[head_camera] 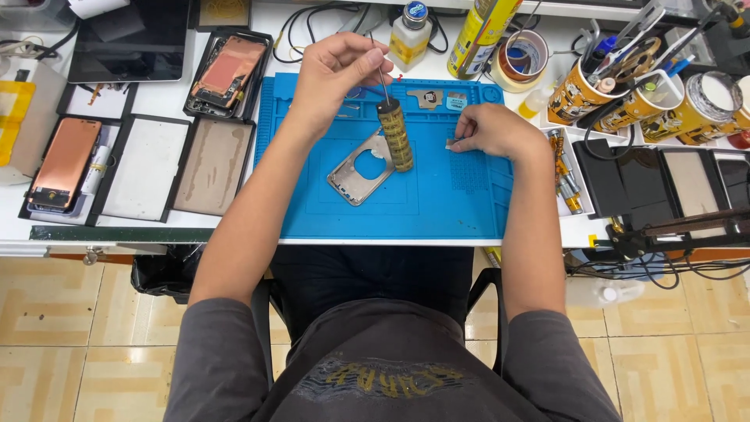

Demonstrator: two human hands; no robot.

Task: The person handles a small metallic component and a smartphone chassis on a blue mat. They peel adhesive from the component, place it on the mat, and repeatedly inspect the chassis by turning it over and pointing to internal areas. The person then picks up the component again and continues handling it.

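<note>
— Take the blue mat [437, 211] as the landmark. Left of it, what do you see?

— Flat trays on the surface [258, 234], and two opened phones [66, 160] with copper-coloured backs. On the mat itself, left of centre, lies a metal phone frame [361, 169].

— And the hands?

— The left hand [332, 74] is above the far part of the mat. Its fingers are pinched closed on a thin metal pin [383, 76], which points down into a yellow cylinder tool [396, 133]. This cylinder stands upright, touching the frame. The right hand [492, 129] rests on the mat right of the cylinder, fingertips closed on a very small part [451, 143].

— What could go wrong?

— I think the cylinder is tall and narrow; a side push from the pin may tip it onto the frame. Also the small part could slip and be lost among the cups [582, 98] right of the mat.
</note>
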